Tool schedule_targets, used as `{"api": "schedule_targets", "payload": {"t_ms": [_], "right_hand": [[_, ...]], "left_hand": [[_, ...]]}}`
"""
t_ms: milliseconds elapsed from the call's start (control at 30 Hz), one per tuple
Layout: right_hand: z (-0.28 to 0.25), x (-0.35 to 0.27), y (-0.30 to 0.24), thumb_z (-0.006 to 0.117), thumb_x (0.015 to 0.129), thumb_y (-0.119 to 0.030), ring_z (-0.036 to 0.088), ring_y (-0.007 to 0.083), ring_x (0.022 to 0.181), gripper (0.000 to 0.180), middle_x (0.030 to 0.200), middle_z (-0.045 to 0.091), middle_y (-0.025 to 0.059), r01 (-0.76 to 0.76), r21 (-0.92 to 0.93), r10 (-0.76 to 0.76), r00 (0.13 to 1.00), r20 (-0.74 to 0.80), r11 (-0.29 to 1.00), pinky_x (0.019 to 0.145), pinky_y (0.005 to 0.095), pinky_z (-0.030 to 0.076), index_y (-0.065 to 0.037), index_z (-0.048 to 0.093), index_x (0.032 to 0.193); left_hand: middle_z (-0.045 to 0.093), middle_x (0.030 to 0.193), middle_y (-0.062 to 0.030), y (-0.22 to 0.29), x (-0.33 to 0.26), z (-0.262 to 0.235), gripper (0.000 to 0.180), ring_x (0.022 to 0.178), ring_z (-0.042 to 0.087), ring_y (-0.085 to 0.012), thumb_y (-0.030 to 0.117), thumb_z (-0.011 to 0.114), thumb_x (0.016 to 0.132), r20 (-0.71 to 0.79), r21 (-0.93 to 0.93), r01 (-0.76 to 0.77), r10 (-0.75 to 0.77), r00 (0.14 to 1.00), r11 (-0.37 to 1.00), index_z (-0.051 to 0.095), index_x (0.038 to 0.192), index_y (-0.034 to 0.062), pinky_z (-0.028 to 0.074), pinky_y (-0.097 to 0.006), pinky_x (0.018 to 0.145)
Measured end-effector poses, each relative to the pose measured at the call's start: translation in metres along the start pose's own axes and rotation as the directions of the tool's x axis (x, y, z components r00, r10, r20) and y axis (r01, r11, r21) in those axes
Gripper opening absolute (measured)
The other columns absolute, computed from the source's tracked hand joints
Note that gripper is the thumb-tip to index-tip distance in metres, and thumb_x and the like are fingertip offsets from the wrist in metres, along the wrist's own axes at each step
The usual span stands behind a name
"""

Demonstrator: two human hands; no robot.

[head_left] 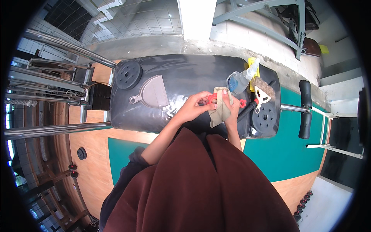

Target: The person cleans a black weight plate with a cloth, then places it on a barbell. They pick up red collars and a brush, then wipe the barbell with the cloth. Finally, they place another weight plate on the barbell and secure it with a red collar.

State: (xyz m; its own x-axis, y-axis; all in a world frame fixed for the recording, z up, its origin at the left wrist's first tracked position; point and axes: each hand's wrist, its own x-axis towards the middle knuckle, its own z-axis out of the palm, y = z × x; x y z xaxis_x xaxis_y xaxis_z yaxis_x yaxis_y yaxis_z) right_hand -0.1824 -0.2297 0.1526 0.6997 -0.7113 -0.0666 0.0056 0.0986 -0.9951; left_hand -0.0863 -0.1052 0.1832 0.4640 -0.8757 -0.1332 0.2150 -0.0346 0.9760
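Note:
Over a black padded bench, my left hand pinches a small red knobbed piece, perhaps a dumbbell collar. My right hand grips a beige cloth, which is folded against the red piece and hangs down from the fingers. Just right of that hand, another red ring-like piece shows. A black bar with a red end lies on the bench beside it, partly hidden. Beyond the right hand stands a clear spray bottle with blue liquid.
A grey dustpan and a black weight plate lie at the bench's left. On its right are a white-handled brush, a yellow item and another plate. Metal rails reach the bench from the left.

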Motion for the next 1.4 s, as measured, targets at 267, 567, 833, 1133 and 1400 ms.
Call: {"api": "schedule_targets", "payload": {"t_ms": [267,567,833,1133,1400], "right_hand": [[-0.031,-0.002,0.026,0.054,0.09,-0.038,0.056,0.0106,0.056,0.038,0.068,0.06,0.004,-0.219,0.246,0.261,0.953,-0.152,0.944,0.05,0.0238,0.045,-0.002,0.062,0.083],[-0.144,0.015,0.025,0.061,0.079,-0.042,0.064,0.0304,0.075,0.038,0.081,0.067,0.0163,-0.326,-0.633,0.171,0.94,-0.294,0.702,0.073,0.0353,0.048,-0.008,0.066,0.096],[-0.129,0.058,0.07,0.061,0.073,-0.046,0.057,0.0397,0.1,0.054,0.116,0.052,0.0218,-0.221,-0.931,0.386,0.917,-0.098,0.289,0.087,0.0429,0.046,-0.019,0.053,0.12],[-0.118,0.033,0.042,0.064,0.077,-0.033,0.06,0.0321,0.095,0.036,0.099,0.062,0.0159,-0.116,-0.612,0.222,0.97,0.1,0.782,0.081,0.0374,0.046,-0.01,0.058,0.104],[-0.087,-0.003,-0.002,0.061,0.085,-0.022,0.063,0.0296,0.086,0.028,0.092,0.065,0.0126,0.178,-0.486,-0.098,0.978,0.185,0.856,0.074,0.032,0.047,-0.01,0.06,0.11]], "left_hand": [[0.058,0.076,-0.0126,-0.036,0.014,0.023,0.024,0.069,0.056,-0.019,0.019,0.038,0.092,-0.24,0.228,0.046,0.01,0.971,0.973,0.048,0.099,-0.0009,0.043,-0.031,0.066],[0.058,0.096,-0.0233,-0.109,0.073,-0.013,0.027,0.092,0.055,-0.0407,0.021,0.037,0.088,-0.075,0.834,0.184,-0.223,0.972,0.52,0.045,0.095,-0.0034,0.043,-0.046,0.08],[0.047,0.102,-0.0139,-0.144,0.098,-0.003,0.028,0.1,0.045,-0.0293,0.02,0.048,0.08,0.055,0.978,-0.064,0.054,0.997,0.198,0.048,0.1,0.0014,0.039,-0.044,0.082],[0.045,0.123,-0.0095,-0.123,0.078,0.051,0.043,0.11,0.047,-0.021,0.035,0.037,0.093,-0.143,0.016,0.135,-0.131,0.981,0.991,0.042,0.123,0.004,0.038,-0.039,0.091],[0.048,0.126,-0.0085,-0.104,0.054,0.083,0.055,0.115,0.048,-0.0152,0.046,0.032,0.096,0.026,-0.322,0.327,-0.337,0.941,0.888,0.037,0.132,0.0051,0.038,-0.029,0.095]]}}
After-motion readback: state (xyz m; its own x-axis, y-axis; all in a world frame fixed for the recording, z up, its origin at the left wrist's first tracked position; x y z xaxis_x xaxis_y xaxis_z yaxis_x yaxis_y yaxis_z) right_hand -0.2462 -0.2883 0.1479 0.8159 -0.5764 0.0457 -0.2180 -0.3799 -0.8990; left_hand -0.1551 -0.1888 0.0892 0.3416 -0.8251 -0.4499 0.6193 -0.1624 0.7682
